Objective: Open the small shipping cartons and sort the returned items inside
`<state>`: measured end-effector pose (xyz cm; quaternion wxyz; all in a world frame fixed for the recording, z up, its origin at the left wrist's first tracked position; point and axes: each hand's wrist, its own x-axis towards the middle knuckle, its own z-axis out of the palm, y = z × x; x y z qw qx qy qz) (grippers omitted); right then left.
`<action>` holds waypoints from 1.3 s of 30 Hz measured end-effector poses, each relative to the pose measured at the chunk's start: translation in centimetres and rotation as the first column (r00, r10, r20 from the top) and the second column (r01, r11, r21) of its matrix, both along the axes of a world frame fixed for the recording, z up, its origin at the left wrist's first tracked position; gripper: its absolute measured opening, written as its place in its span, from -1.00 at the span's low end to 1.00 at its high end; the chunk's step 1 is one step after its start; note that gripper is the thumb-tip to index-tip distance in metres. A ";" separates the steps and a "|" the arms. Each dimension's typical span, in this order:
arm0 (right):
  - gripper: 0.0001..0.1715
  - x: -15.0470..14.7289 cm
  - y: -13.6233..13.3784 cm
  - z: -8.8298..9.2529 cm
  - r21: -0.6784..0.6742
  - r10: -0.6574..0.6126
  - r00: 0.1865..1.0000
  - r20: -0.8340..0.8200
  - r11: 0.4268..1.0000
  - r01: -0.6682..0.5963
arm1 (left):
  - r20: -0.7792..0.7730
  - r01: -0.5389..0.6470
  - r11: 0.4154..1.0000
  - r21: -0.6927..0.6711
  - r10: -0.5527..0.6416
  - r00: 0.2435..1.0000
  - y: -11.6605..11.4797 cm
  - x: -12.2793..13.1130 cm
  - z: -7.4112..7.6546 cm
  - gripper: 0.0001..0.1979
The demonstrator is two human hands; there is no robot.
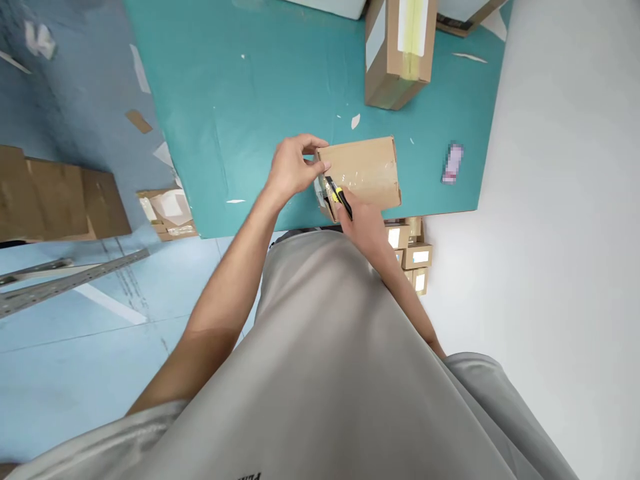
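Observation:
A small brown cardboard box (367, 163) lies near the front edge of the teal table, with shiny clear tape across its top and left end. My left hand (295, 167) grips the box's left upper corner, thumb on the top face and fingers at the far edge. In my right hand (364, 223) is a black and yellow utility knife (342, 195). Its front end is at the taped left end of the box, close to my left thumb; the blade itself is too small to make out.
On the teal table (280, 87), a taller taped carton (410, 63) stands at the back right, and a blurred pinkish item (453, 163) lies at right. Paper scraps are scattered about. Labelled boxes (417, 255) are stacked below the front edge. Large cartons (60, 200) stand on the left floor.

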<state>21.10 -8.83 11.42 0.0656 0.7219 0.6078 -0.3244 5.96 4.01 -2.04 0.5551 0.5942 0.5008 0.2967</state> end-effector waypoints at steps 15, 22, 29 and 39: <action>-0.46 -4.2 0.7 2.6 -0.118 -0.053 0.969 0.240 0.990 0.083 | -0.075 0.037 0.997 0.068 -0.032 0.997 -1.3 1.4 -0.6 -0.61; -0.47 -4.7 -1.5 3.3 -0.168 -0.048 0.959 0.278 0.981 0.098 | -0.118 0.081 0.992 0.096 -0.069 0.991 -2.6 1.7 0.2 -0.63; -0.50 -4.8 -1.0 2.7 -0.236 -0.003 0.963 0.271 0.969 0.069 | -0.089 0.052 0.991 0.126 -0.041 0.995 -2.5 1.4 -0.3 -0.66; -0.35 -2.7 -3.6 3.9 -0.258 0.087 0.986 0.145 0.965 -0.047 | 0.031 0.008 0.997 0.081 -0.011 0.999 -1.5 0.1 -1.7 -0.57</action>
